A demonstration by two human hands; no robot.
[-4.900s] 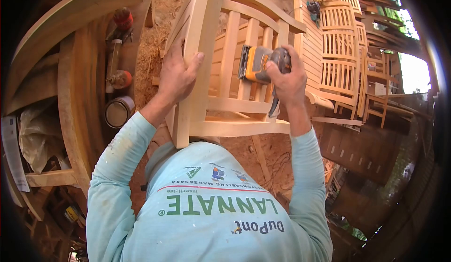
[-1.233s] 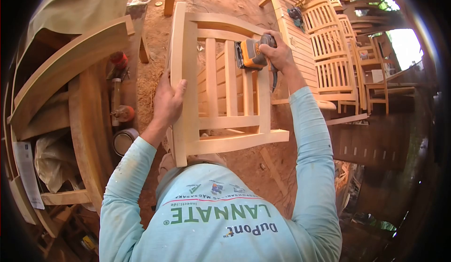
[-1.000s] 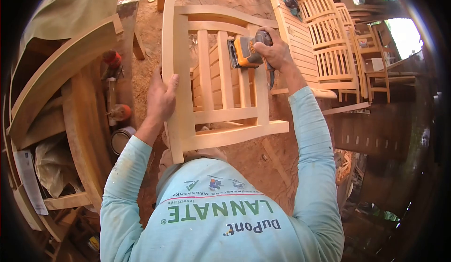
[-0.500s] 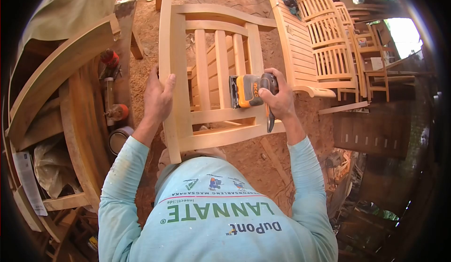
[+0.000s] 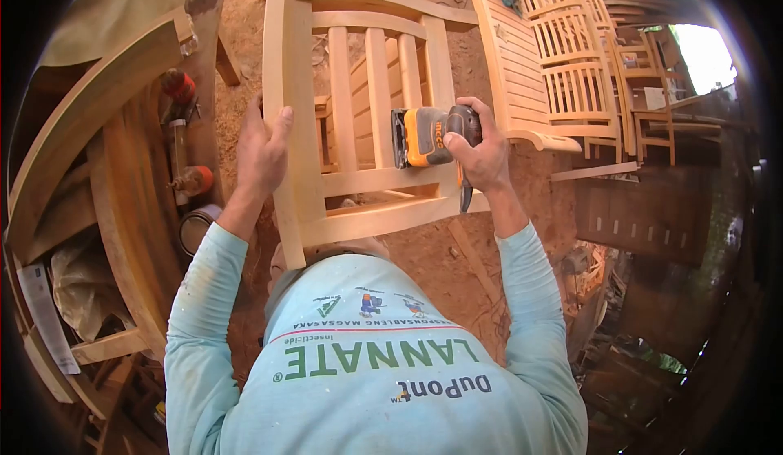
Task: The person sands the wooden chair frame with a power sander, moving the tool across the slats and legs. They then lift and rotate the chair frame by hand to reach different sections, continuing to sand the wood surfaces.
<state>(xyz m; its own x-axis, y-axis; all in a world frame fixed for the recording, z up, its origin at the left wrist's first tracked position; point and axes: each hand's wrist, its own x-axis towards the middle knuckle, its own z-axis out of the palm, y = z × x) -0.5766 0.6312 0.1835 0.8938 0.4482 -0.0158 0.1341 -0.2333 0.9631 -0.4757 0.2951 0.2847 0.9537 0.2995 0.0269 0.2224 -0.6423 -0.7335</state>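
Observation:
A pale slatted wooden frame (image 5: 291,121), with curved rails and upright slats, stands in front of my body. My left hand (image 5: 263,149) grips its left upright, the thumb on the near face and the fingers along the outer edge. In my right hand (image 5: 479,145) is an orange and black power sander (image 5: 426,137), held by its dark rounded grip. The sander's flat pad faces left, at the lower right of the frame, overlapping a slat and close above the lower rail (image 5: 383,180). Part of the right upright is hidden behind the sander and hand.
On the left lie curved wooden parts (image 5: 134,235), red-capped bottles (image 5: 192,180) and a round can (image 5: 196,228). A slatted bench (image 5: 563,47) and more wooden chairs stand at the upper right. Dark boards (image 5: 644,210) lie along the right, over reddish dirt ground.
The frame, both hands and the sander sit slightly higher and further left in view, and the left-side surroundings have shifted likewise. Both hands keep their holds.

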